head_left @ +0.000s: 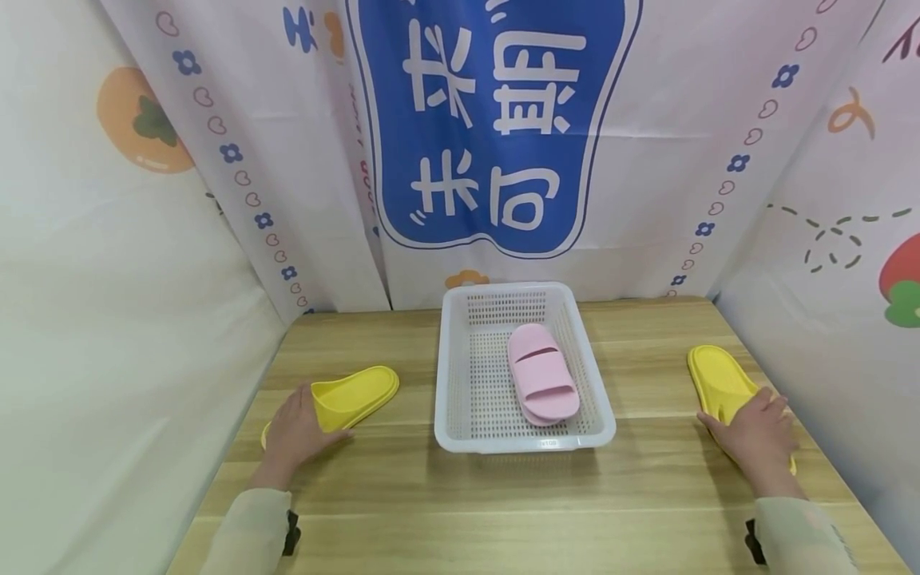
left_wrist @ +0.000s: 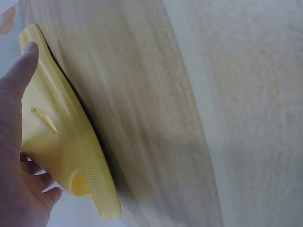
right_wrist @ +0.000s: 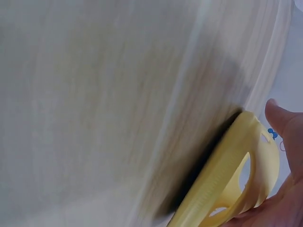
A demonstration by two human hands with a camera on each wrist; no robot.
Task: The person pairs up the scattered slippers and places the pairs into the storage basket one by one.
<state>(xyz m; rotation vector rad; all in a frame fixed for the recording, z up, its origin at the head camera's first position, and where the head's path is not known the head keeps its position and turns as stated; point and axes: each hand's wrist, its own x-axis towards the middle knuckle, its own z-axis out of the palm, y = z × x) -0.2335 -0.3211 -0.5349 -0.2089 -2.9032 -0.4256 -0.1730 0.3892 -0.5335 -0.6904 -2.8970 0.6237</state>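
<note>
At the table's left side, my left hand (head_left: 296, 427) lies over the strap end of a yellow slipper (head_left: 362, 391). In the left wrist view its thumb (left_wrist: 26, 64) runs along the slipper's upper, and the fingers (left_wrist: 42, 182) curl around the other side. At the right side my right hand (head_left: 760, 431) is spread across another yellow slipper (head_left: 719, 375). The right wrist view has that thumb (right_wrist: 279, 116) held apart from the slipper's strap (right_wrist: 265, 161), with the other fingers low beside it, partly cut off by the frame.
Between the hands stands a white plastic basket (head_left: 451, 383) with perforated walls. Pink slippers (head_left: 541, 371) lie stacked in its right half. The wooden table (head_left: 503, 519) meets printed cloth walls (head_left: 647, 239) at the back and both sides.
</note>
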